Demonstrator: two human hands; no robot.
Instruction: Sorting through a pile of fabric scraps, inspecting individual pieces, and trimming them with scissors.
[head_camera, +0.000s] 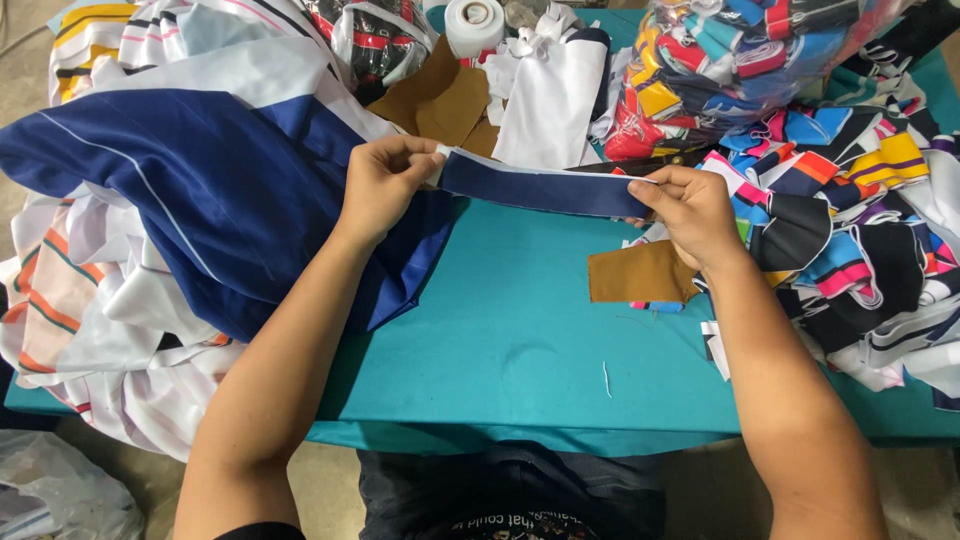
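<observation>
both hands are holding one long navy blue strip of cloth with a thin white edge (545, 188) and are stretching it flat just above the teal table top (510, 330). the left hand (385, 185) is pinching the strip's left end, with its fingers closed tight on the little white tip. the right hand (690, 212) is pinching the right end between thumb and fingers, also closed.

some of the strip's right end is hiding under the right thumb, so how far it goes is hard to tell. a big navy blue cloth with thin white lines (200, 190) is lying by the left arm, on top of a heap of white striped cloth (90, 300) that is hanging over the table's left edge. a flat brown piece of cloth (640, 272) is lying just under the right wrist, partly covered by it. a pile of small bright colourful cloth pieces (850, 220) is filling the right side and is running out of the picture. a clear bag stuffed with colourful pieces (740, 60) and a white roll of tape (474, 25) are being cut off at the top.

open table is showing between the two arms, down to the near edge. a tiny white thread (606, 380) is lying there.
</observation>
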